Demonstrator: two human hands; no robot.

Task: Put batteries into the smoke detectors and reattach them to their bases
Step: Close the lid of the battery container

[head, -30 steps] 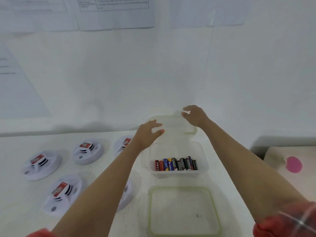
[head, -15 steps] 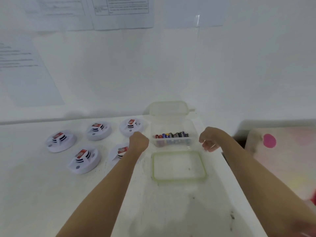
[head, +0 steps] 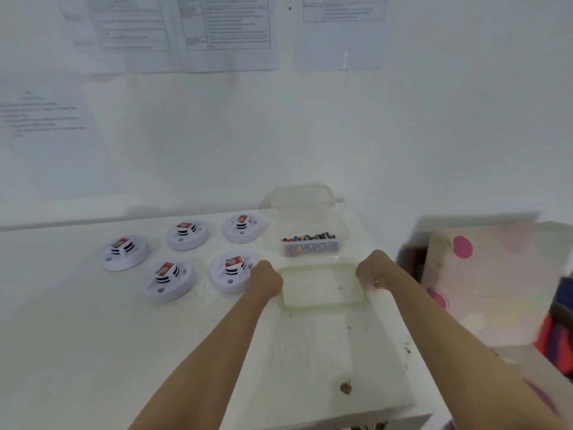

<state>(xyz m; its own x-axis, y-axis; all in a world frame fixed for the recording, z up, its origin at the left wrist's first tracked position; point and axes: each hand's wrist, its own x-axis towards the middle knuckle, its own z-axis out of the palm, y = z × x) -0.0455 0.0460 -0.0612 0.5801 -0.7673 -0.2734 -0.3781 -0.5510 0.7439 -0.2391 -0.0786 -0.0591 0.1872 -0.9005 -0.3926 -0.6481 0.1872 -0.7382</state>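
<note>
Several white smoke detectors (head: 169, 280) with red labels lie face up on the white table (head: 77, 336), left of centre. A clear plastic box (head: 344, 228) near the wall holds a row of batteries (head: 308, 237). In front of it lies the box's clear lid (head: 322, 288) with a green rim, flat on the table. My left hand (head: 266, 279) is curled at the lid's left edge, close beside the nearest detector (head: 231, 274). My right hand (head: 372, 271) curls its fingers over the lid's right edge. The fingertips of both hands are hidden.
A second, empty clear box (head: 302, 197) stands behind the battery box against the wall. Printed sheets (head: 226, 32) hang on the wall. A pale cloth with pink dots (head: 496, 274) lies beyond the table's right edge. A small brown crumb (head: 345, 387) sits near the front edge.
Both hands drew back from the boxes by the wall toward me and now sit at the two sides of the lid. The view pulled back and shows more table.
</note>
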